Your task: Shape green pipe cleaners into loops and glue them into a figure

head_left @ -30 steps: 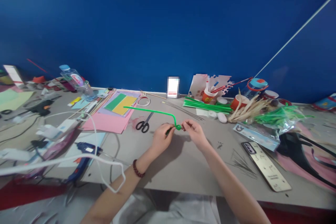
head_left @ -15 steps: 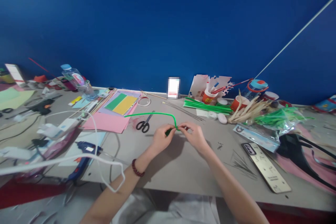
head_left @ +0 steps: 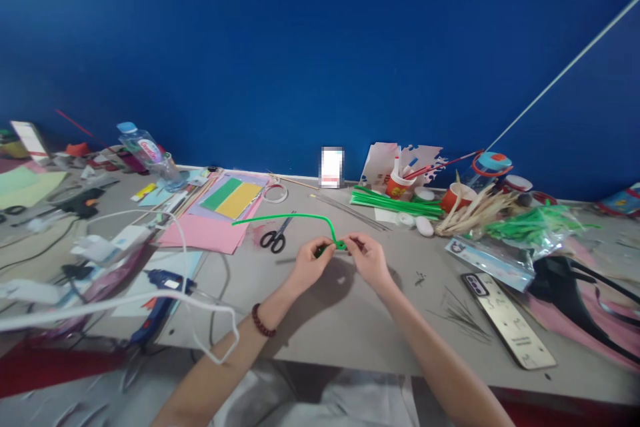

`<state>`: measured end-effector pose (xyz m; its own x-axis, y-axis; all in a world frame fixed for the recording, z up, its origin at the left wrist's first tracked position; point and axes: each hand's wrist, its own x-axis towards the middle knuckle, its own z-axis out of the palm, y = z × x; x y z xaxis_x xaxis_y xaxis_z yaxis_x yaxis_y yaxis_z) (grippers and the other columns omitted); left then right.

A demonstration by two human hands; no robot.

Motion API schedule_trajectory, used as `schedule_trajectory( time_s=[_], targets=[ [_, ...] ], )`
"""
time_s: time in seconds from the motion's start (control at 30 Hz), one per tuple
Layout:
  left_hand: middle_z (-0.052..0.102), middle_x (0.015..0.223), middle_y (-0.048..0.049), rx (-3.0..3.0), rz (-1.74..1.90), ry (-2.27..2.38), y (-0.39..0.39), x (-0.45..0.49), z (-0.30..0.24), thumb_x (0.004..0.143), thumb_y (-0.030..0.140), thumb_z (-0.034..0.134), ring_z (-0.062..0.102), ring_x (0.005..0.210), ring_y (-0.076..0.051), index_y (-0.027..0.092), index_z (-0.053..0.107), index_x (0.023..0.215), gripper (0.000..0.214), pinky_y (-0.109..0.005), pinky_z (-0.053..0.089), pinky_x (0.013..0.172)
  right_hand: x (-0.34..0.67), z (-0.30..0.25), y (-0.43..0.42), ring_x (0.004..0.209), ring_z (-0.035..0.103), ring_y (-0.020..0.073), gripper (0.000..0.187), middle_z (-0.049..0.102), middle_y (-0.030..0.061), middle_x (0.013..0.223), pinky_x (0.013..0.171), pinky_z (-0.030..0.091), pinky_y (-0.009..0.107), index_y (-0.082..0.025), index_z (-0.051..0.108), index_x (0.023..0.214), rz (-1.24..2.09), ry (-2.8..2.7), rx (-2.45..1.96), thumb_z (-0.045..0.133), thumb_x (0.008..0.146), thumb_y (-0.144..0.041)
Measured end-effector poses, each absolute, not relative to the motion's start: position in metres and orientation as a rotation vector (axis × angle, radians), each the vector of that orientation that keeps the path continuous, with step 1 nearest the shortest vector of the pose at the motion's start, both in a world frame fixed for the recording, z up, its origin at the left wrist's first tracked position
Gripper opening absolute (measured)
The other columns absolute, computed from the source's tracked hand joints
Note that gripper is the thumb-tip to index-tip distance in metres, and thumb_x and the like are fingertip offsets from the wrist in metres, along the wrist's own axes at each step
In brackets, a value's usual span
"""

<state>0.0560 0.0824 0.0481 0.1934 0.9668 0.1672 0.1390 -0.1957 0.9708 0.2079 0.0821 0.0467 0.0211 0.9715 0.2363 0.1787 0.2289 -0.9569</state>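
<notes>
A long green pipe cleaner [head_left: 290,217] arcs above the grey table [head_left: 350,320], its free end reaching left toward the coloured paper. Its near end is bent into a small coil between my two hands. My left hand [head_left: 311,263], with a bead bracelet on the wrist, pinches the short dark-green end. My right hand [head_left: 369,259] pinches the coil from the right side. Both hands hover just over the table's middle.
Black scissors [head_left: 274,237] lie just left of my hands beside pink paper [head_left: 203,232]. A blue glue gun [head_left: 159,299] and white cable [head_left: 200,307] sit at the near left. A bundle of green pipe cleaners [head_left: 390,202], cups and sticks stand behind. A ruler [head_left: 510,320] lies right.
The pipe cleaner's long free end has dropped lower and swung left. My hands have come closer together around the coil.
</notes>
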Motion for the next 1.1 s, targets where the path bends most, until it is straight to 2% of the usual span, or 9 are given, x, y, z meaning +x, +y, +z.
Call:
schedule_trajectory(
  time_s=[0.13, 0.23, 0.3, 0.4, 0.5, 0.67, 0.83, 1.1],
  targets=[
    [0.042, 0.053, 0.0041, 1.328, 1.046, 1.007, 0.086, 0.053, 0.049, 0.078, 0.038, 0.054, 0.037, 0.049, -0.008, 0.016, 0.051, 0.061, 0.028, -0.022, 0.03, 0.048, 0.214, 0.057, 0.084, 0.055, 0.053, 0.0114, 0.03, 0.061, -0.0009, 0.067, 0.053, 0.041, 0.024, -0.019, 0.059, 0.092, 1.445, -1.103, -0.998, 0.063, 0.074, -0.043],
    [0.045, 0.053, 0.0034, 1.415, 1.025, 0.972, 0.089, 0.051, 0.049, 0.079, 0.038, 0.053, 0.04, 0.051, -0.009, 0.016, 0.053, 0.063, 0.028, -0.023, 0.033, 0.051, 0.215, 0.062, 0.083, 0.055, 0.054, 0.0104, 0.04, 0.061, -0.0034, 0.065, 0.05, 0.039, 0.021, -0.021, 0.055, 0.099, 1.638, -1.028, -0.957, 0.073, 0.066, -0.037],
    [0.051, 0.057, 0.0012, 1.563, 1.042, 0.992, 0.089, 0.05, 0.047, 0.082, 0.036, 0.05, 0.046, 0.055, -0.011, 0.016, 0.057, 0.066, 0.026, -0.025, 0.036, 0.055, 0.215, 0.061, 0.083, 0.054, 0.054, 0.0097, 0.044, 0.061, -0.0041, 0.064, 0.046, 0.037, 0.019, -0.021, 0.054, 0.098, 1.653, -0.992, -0.987, 0.076, 0.063, -0.034],
    [0.062, 0.074, -0.004, 1.873, 1.13, 1.098, 0.087, 0.049, 0.046, 0.085, 0.03, 0.049, 0.056, 0.071, -0.017, 0.018, 0.063, 0.08, 0.02, -0.028, 0.042, 0.065, 0.216, 0.056, 0.085, 0.051, 0.052, 0.0085, 0.044, 0.06, -0.0049, 0.062, 0.041, 0.032, 0.017, -0.02, 0.054, 0.094, 1.658, -0.932, -1.06, 0.079, 0.059, -0.031],
    [0.066, 0.086, -0.0066, 2.053, 1.248, 1.169, 0.084, 0.049, 0.045, 0.085, 0.025, 0.05, 0.059, 0.083, -0.02, 0.018, 0.063, 0.09, 0.016, -0.032, 0.044, 0.076, 0.216, 0.054, 0.086, 0.049, 0.048, 0.0064, 0.043, 0.059, -0.0056, 0.062, 0.04, 0.029, 0.016, -0.02, 0.054, 0.089, 1.733, -0.859, -1.015, 0.081, 0.057, -0.027],
    [0.066, 0.087, -0.0059, 1.942, 1.406, 1.083, 0.08, 0.051, 0.044, 0.08, 0.022, 0.058, 0.063, 0.08, -0.018, 0.019, 0.059, 0.095, 0.015, -0.032, 0.051, 0.072, 0.214, 0.058, 0.083, 0.049, 0.045, 0.0052, 0.037, 0.055, -0.0069, 0.059, 0.041, 0.027, 0.015, -0.021, 0.053, 0.084, 1.802, -0.75, -0.854, 0.08, 0.059, -0.025],
    [0.069, 0.089, -0.0065, 2.175, 1.521, 0.936, 0.082, 0.05, 0.043, 0.082, 0.013, 0.054, 0.065, 0.084, -0.017, 0.018, 0.062, 0.092, 0.014, -0.03, 0.051, 0.077, 0.215, 0.059, 0.081, 0.055, 0.052, 0.007, 0.035, 0.057, -0.0055, 0.062, 0.048, 0.036, 0.017, -0.021, 0.054, 0.086, 1.868, -0.771, -0.846, 0.079, 0.062, -0.025],
    [0.068, 0.082, -0.0047, 2.292, 1.587, 0.924, 0.08, 0.052, 0.039, 0.077, 0.01, 0.057, 0.063, 0.075, -0.016, 0.02, 0.058, 0.084, 0.013, -0.028, 0.051, 0.069, 0.218, 0.059, 0.081, 0.059, 0.055, 0.0081, 0.024, 0.06, -0.0036, 0.067, 0.064, 0.044, 0.021, -0.018, 0.056, 0.083, 1.963, -0.752, -0.761, 0.075, 0.069, -0.025]
  ],
)
